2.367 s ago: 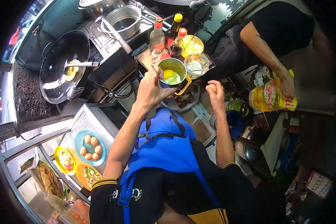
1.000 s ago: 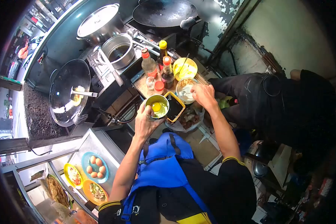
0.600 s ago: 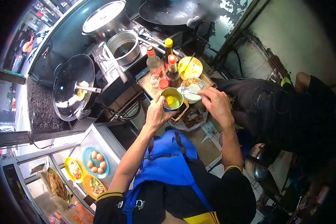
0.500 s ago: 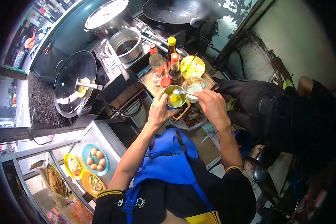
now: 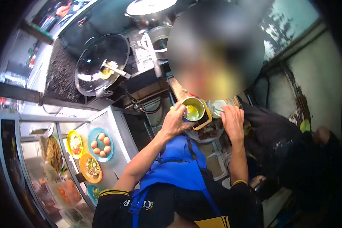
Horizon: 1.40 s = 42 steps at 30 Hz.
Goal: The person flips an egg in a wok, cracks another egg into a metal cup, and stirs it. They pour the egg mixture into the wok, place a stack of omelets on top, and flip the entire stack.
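Note:
My left hand point(image 5: 174, 121) is wrapped round a metal mug point(image 5: 198, 102) with a yellow handle, tilted so that I see inside. A raw egg point(image 5: 192, 111) with a whole yolk lies in it. To its right, my right hand point(image 5: 233, 119) pinches a small spoon point(image 5: 223, 109) over a round tub point(image 5: 216, 103) of something pale. The spoon's bowl is hard to tell from what is in the tub. Both stand close to the wooden board point(image 5: 176, 88), much of which a round blur hides.
A wok point(image 5: 102, 62) holding a ladle point(image 5: 119, 71) and some egg sits on the left. Beside it is a pot point(image 5: 158, 40). A blue plate of eggs point(image 5: 100, 144) and an orange plate point(image 5: 90, 168) lie lower left. A person in dark clothes point(image 5: 268, 125) is close on the right.
The spoon has moved from over the mug to the tub on the right, with my right hand. The mug stays in my left hand. My view has swung, and a blur covers the bottles.

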Motion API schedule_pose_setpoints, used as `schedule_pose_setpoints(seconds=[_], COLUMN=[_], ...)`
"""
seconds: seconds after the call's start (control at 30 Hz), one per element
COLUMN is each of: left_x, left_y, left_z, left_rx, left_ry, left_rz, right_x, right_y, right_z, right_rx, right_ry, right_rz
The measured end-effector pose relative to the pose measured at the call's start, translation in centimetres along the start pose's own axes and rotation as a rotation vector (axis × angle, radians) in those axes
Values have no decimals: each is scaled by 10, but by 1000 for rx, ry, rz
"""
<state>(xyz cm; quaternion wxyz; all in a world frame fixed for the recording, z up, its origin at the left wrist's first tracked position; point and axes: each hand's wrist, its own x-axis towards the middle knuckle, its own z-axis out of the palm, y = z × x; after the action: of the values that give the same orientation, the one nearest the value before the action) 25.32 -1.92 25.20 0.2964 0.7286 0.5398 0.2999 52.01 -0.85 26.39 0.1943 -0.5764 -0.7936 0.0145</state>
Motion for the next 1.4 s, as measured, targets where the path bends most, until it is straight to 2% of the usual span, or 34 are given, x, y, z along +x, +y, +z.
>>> schedule_pose_setpoints(seconds=[0.03, 0.07, 0.1, 0.17, 0.2, 0.23, 0.3, 0.33, 0.37, 0.43, 0.5, 0.57, 0.63, 0.67, 0.77, 0.8, 0.83, 0.87, 0.9, 0.93, 0.97, 1.0, 1.03, 1.1, 1.13, 1.17, 1.23, 1.27, 1.3, 1.37, 1.4], left_x=[-3, -6, -10, -19, -24, -26, -35, -39, -47, -62, -76, -87, -100, -107, -130, -136, -143, -151, -160, -167, -174, -183, -190, -203, -210, -216, -236, -245, -253, -272, -281], left_y=[-3, -3, -1, -9, -13, -7, 5, 0, 0, -8, -14, -27, -29, -33, -41, -44, -48, -55, -62, -63, -62, -62, -62, -66, -64, -62, -59, -56, -51, -40, -34], left_z=[-1, -2, -5, -11, -11, -20, -32, -37, -43, -54, -65, -74, -87, -93, -110, -114, -117, -118, -124, -127, -130, -134, -136, -144, -149, -152, -158, -162, -167, -176, -178], left_rx=[25, 75, 49, 38, 22, 30, 0, -85, -101, -60, -37, -15, 20, 32, 67, 61, 61, 66, 90, 69, 42, 103, 143, 154, 140, 124, 120, 129, 136, 74, 149], left_ry=[-4, 82, 71, 29, 93, 118, 248, 242, 309, 427, 467, 594, 632, 660, 745, 789, 834, 864, 904, 944, 992, 1005, 1007, 1065, 1101, 1139, 1167, 1208, 1247, 1304, 1367], left_rz=[4, 59, 39, 97, 103, 83, -6, -60, -119, -141, -190, -92, -142, -137, -157, -165, -181, -148, -122, -168, -207, -256, -303, -292, -302, -311, -351, -357, -360, -458, -475], right_x=[15, 30, 41, 53, 56, 63, 77, 85, 93, 105, 109, 116, 119, 122, 126, 127, 134, 128, 122, 126, 132, 136, 136, 128, 127, 129, 126, 121, 119, 120, 120], right_y=[-19, -47, -71, -102, -110, -114, -119, -125, -129, -134, -152, -176, -204, -217, -256, -267, -277, -289, -304, -322, -330, -336, -342, -370, -383, -396, -423, -430, -446, -480, -494], right_z=[-12, -32, -43, -42, -20, -12, -1, -6, -18, -25, -15, 4, -11, -12, 6, -3, -3, 7, 20, 14, 15, 16, 29, 31, 24, 13, 1, 23, 25, -4, -11], right_rx=[15, 245, 473, 657, 676, 684, 614, 640, 746, 939, 1037, 792, 837, 829, 769, 769, 746, 851, 985, 825, 730, 665, 757, 846, 721, 706, 720, 857, 829, 589, 690], right_ry=[4, -55, -122, -449, -269, -283, -329, -279, -277, -534, -627, -203, -581, -715, -357, -546, -707, -704, -523, -442, -646, -767, -834, -504, -580, -600, -926, -873, -656, -948, -1115], right_rz=[-32, -116, -199, -324, -510, -539, -352, -219, -173, -177, -205, -415, -340, -404, -562, -490, -639, -591, -554, -612, -557, -703, -818, -877, -744, -773, -1052, -983, -1036, -970, -1269])
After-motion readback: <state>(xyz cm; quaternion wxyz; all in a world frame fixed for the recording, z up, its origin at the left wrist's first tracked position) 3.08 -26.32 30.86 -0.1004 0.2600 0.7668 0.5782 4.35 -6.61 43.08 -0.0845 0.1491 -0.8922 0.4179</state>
